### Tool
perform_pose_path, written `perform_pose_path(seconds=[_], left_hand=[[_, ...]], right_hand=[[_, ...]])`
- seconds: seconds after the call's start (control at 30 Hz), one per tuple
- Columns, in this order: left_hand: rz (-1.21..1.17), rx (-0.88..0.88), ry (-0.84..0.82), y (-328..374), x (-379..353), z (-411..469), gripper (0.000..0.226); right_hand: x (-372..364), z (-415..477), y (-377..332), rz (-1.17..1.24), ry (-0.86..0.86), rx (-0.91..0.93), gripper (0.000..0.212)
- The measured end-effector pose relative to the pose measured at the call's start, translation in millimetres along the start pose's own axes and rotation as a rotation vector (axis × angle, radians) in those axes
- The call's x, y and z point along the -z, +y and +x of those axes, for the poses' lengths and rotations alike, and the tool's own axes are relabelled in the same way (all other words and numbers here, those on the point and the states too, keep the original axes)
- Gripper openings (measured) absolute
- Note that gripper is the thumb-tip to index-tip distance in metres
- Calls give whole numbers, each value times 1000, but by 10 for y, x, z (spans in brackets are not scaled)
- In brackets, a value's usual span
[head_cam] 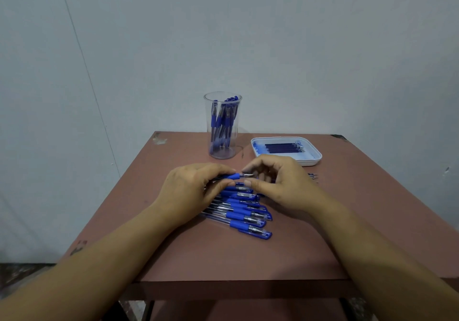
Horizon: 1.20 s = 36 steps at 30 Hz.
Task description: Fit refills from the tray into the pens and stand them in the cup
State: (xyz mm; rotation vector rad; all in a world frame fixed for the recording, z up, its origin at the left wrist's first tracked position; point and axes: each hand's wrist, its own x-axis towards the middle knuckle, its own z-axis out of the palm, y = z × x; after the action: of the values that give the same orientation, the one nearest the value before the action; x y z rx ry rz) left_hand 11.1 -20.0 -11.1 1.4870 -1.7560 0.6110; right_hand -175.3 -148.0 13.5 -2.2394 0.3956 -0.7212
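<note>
The pen in hand is held level just above the heap of pens, its bare metal tip pointing toward the right hand; the left hand is closed round its barrel and blue grip, thumb and fingers pinched tight; the right hand curls in at the tip, fingertips narrowed as though working the point or nose cone, though whether it holds a loose part I cannot tell. The heap lies on the table directly under both hands, capped ends fanned out to the right; beyond the heap, to its far left, stands the clear cup with several pens already upright in it; beyond the heap to the right sits the white tray with dark refills lying in a row; a few small bits lie right of the heap, too small to name. The risk, I'd judge, is a slip at that tiny tip; a dropped piece could roll off the edge or vanish among the heap.
</note>
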Motion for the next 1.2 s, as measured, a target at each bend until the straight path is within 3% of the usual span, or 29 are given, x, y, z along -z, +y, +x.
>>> perform_pose_path(seconds=[0.13, 0.3, 0.47, 0.53, 0.67, 0.93, 1.1, 1.2], left_hand=[[-8, 0, -2, 1, -7, 5, 28], [-6, -5, -13, -9, -6, 1, 28], [-10, 4, -8, -10, -18, 3, 28], [-8, 0, -13, -14, -24, -3, 27], [-8, 20, -29, -18, -38, -1, 28], [-89, 140, -35, -25, -27, 2, 32], [-94, 139, -22, -27, -8, 4, 32], [-91, 141, -24, -39, -13, 2, 32]], right_hand=[[-2, -7, -16, 96, 14, -48, 17], [-10, 10, -13, 19, -11, -36, 8], [-20, 5, -3, 176, 12, -103, 28], [-26, 16, -15, 114, 5, -115, 28], [-23, 30, -15, 52, -8, -116, 4], [56, 31, 15, 14, 68, -51, 26], [188, 10, 36, 7, 60, -99, 26], [261, 4, 84, -138, 45, -109, 28]])
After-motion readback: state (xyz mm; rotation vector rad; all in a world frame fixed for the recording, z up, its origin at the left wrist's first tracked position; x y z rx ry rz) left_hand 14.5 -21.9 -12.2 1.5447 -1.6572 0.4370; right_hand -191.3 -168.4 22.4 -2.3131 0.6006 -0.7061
